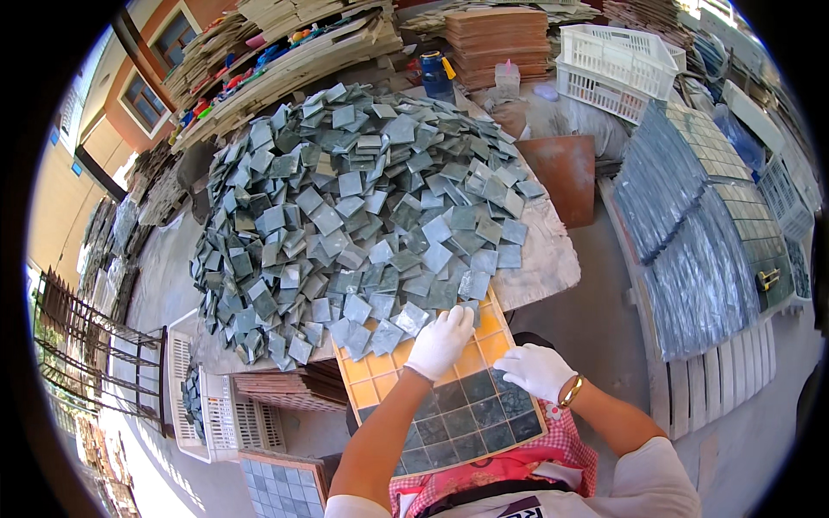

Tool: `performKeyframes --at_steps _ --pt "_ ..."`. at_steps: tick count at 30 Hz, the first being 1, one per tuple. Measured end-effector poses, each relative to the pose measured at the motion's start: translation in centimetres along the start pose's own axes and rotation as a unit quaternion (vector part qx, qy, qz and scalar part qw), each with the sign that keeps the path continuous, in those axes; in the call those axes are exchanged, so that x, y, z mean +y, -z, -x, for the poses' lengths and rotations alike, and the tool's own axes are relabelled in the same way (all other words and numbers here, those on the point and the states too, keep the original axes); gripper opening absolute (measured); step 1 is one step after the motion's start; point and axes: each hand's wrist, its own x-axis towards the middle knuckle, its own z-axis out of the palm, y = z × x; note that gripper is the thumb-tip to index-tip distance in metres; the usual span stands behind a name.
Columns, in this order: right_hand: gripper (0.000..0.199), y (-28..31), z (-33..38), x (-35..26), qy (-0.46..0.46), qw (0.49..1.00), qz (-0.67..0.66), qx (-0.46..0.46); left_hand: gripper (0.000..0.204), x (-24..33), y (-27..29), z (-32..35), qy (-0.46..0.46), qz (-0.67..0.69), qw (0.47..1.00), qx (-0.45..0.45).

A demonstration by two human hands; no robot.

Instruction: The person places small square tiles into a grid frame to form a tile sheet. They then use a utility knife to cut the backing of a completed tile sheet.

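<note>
My left hand (442, 343), in a white glove, reaches over the yellow gridded tray (367, 391) to the near edge of a large pile of square grey-green stone tiles (350, 184). Its fingers are bent down and drawn together by a tile; whatever they grip is hidden. Over the tray's right side hovers my right hand (535, 369), also gloved, its fingers stretched leftward with nothing visible in them. Dark green tiles (467, 419) fill the near rows of the tray, while yellow squares show in the far rows. Several loose tiles overlap the tray's far edge.
The pile lies on a pale table (553, 259). To the right, wrapped stacks of tile sheets (704, 259) rest on a pallet (717, 380). A white plastic crate (207, 423) stands lower left, near a blue-grey tile sheet (281, 488). Beyond the pile is a dark blue jug (437, 78).
</note>
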Motion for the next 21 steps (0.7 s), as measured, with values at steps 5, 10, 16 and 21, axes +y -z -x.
performKeyframes --at_steps 5,10,16,21 --pt "0.022 -1.2 1.1 -1.0 -0.041 0.998 0.01 0.054 0.032 0.5 -0.3 -0.5 -0.002 -0.033 0.999 0.036" --pt "0.022 0.0 0.7 -0.6 0.029 0.998 0.048 -0.027 0.027 0.8 -0.7 -0.8 0.008 -0.053 0.997 0.055" --pt "0.036 2.9 -3.2 2.5 -0.012 0.995 -0.035 0.088 0.016 -0.8 -0.4 -2.0 0.084 0.055 0.988 0.121" --pt "0.052 3.1 -9.7 4.7 -0.033 0.966 -0.017 0.255 0.017 -2.2 1.0 -0.2 0.208 0.238 0.941 0.124"
